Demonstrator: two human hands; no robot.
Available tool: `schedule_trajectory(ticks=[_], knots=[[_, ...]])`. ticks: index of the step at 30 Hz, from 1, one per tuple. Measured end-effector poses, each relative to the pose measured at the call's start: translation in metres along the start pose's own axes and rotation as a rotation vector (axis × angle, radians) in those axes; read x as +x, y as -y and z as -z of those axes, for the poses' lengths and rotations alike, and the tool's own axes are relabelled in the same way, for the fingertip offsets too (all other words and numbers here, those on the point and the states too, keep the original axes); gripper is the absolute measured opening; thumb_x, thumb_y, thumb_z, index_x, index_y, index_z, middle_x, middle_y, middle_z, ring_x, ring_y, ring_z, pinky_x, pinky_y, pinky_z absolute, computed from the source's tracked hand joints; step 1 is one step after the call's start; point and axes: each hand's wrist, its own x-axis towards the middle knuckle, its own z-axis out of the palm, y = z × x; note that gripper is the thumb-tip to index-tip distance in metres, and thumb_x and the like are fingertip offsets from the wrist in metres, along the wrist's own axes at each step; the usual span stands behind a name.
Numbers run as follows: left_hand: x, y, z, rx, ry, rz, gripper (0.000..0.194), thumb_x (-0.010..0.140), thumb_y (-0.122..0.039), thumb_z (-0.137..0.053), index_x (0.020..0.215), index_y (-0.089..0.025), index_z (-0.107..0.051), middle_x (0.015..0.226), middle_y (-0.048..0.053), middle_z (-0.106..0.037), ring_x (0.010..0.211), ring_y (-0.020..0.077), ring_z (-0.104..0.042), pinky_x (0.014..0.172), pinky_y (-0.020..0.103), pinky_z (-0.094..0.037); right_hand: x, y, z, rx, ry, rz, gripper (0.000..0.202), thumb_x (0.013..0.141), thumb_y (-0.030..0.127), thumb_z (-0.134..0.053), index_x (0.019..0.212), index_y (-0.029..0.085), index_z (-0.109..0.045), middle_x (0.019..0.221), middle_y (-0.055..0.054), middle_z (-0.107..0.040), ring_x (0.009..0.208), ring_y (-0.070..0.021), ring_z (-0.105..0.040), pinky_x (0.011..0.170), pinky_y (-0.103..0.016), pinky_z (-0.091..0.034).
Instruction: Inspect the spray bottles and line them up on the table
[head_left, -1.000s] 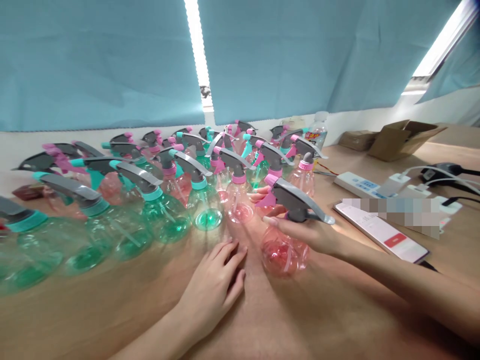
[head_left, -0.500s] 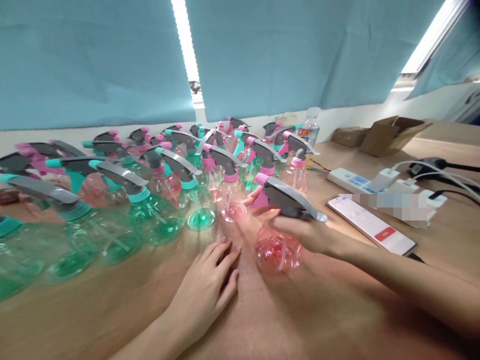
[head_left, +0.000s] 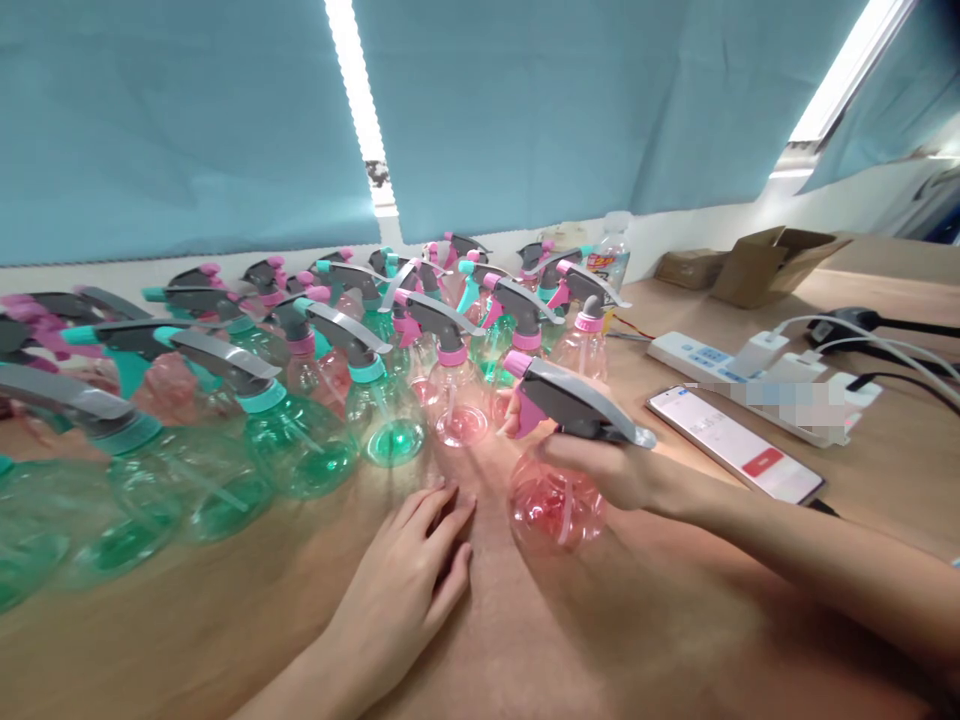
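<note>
My right hand (head_left: pixel 592 465) is wrapped round the neck of a pink spray bottle (head_left: pixel 556 510), whose grey and pink trigger head points to the left. The bottle stands upright at the right of the middle. My left hand (head_left: pixel 409 565) lies palm down on the wooden table (head_left: pixel 525 640), its fingers flat and nothing in them. In front of its fingertips stand a green spray bottle (head_left: pixel 394 430) and another pink spray bottle (head_left: pixel 459 405). Several more green and pink bottles fill the left side and the back.
To the right lie a phone (head_left: pixel 731 445) with a lit screen and a white power strip (head_left: pixel 697 355) with plugs and cables. An open cardboard box (head_left: pixel 772 265) and a clear labelled bottle (head_left: pixel 611 260) stand further back, before a blue curtain (head_left: pixel 525 110).
The whole view has shifted slightly, with the bottles on the left now lying further left. My right hand's fingers have curled in more at the trigger. My left hand rests as before.
</note>
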Motion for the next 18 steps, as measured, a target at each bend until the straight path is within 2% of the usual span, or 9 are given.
schedule_trajectory(ticks=[5, 7, 11, 14, 18], knots=[[-0.001, 0.001, -0.001, -0.004, -0.001, 0.001, 0.034, 0.096, -0.02, -0.041, 0.126, -0.017, -0.059, 0.126, 0.014, -0.06, 0.121, 0.031, -0.053, 0.095, 0.049, -0.05, -0.003, -0.013, -0.002, 0.019, -0.01, -0.051, 0.025, 0.067, 0.01, -0.05, 0.067, 0.024, -0.028, 0.058, 0.007, -0.025, 0.05, -0.0104, -0.022, 0.046, -0.028, -0.018], [-0.001, 0.001, -0.001, -0.002, 0.005, 0.0, 0.035, 0.097, -0.02, -0.041, 0.126, -0.016, -0.058, 0.126, 0.014, -0.06, 0.121, 0.0307, -0.053, 0.096, 0.049, -0.05, -0.004, -0.015, -0.003, 0.002, -0.004, -0.055, 0.026, 0.069, 0.01, -0.051, 0.066, 0.024, -0.028, 0.058, 0.007, -0.025, 0.05, -0.0103, -0.022, 0.046, -0.028, -0.017], [-0.001, 0.001, 0.001, -0.002, 0.008, 0.004, 0.035, 0.096, -0.02, -0.042, 0.127, -0.017, -0.058, 0.127, 0.014, -0.06, 0.121, 0.0307, -0.053, 0.096, 0.049, -0.05, -0.001, -0.009, -0.005, 0.016, -0.018, 0.038, 0.025, 0.069, 0.007, -0.047, 0.066, 0.023, -0.029, 0.063, 0.005, -0.027, 0.054, -0.0114, -0.027, 0.049, -0.028, -0.02], [0.0, 0.0, 0.002, -0.008, -0.001, 0.003, 0.035, 0.096, -0.02, -0.042, 0.126, -0.018, -0.059, 0.125, 0.013, -0.061, 0.12, 0.0304, -0.054, 0.095, 0.048, -0.051, -0.001, -0.007, -0.006, 0.027, -0.029, 0.043, 0.024, 0.07, 0.007, -0.048, 0.067, 0.023, -0.031, 0.064, 0.004, -0.028, 0.054, -0.0117, -0.027, 0.048, -0.028, -0.021], [0.001, -0.002, 0.002, -0.01, -0.002, 0.005, 0.035, 0.095, -0.019, -0.042, 0.126, -0.019, -0.059, 0.125, 0.013, -0.061, 0.119, 0.0302, -0.054, 0.095, 0.048, -0.052, -0.001, -0.013, -0.005, 0.016, -0.014, -0.004, 0.016, 0.073, 0.01, -0.052, 0.069, 0.025, -0.047, 0.061, 0.004, -0.04, 0.055, -0.0145, -0.039, 0.051, -0.029, -0.034]])
